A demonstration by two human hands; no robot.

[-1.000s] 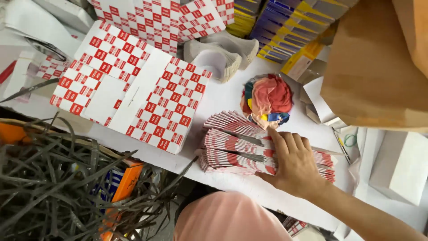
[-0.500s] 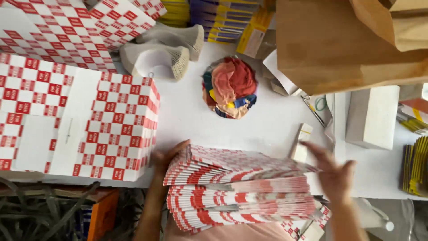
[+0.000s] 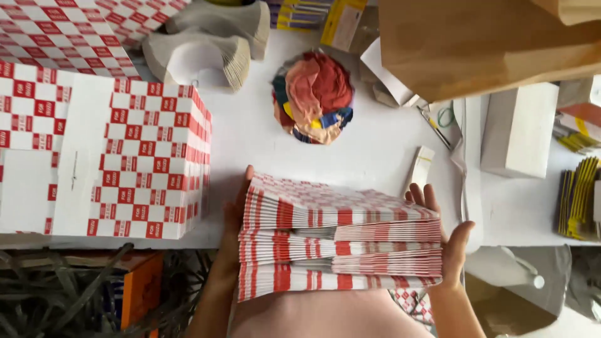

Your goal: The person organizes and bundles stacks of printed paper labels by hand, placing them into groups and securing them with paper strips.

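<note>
Red-and-white striped paper pieces form a thick stack (image 3: 338, 241), and this stack is pressed between both hands at the near edge of the white desk (image 3: 375, 156). On one side the left hand (image 3: 233, 225) lies flat against the stack, with its fingers pointing away from the person; on the other side the right hand (image 3: 447, 241) does the same, so both hands are open-palmed and clamped on the stack from its two ends. It seems the pieces are already gathered into one bundle, but the bundle is not even: it shows about three layers that are a little shifted, and the top sheets fan out. I judge that the squaring of the edges is not finished. Beside the left hand stand tall piles of red-and-white checked flat cartons (image 3: 150, 163), very near to the stack but apart from it. Behind the stack, well apart, lies a ball of coloured rags (image 3: 313, 97), and a small white strip of paper (image 3: 421, 168) lies just beside the right fingertips. A brown paper bag (image 3: 488, 44) is at the far right.
</note>
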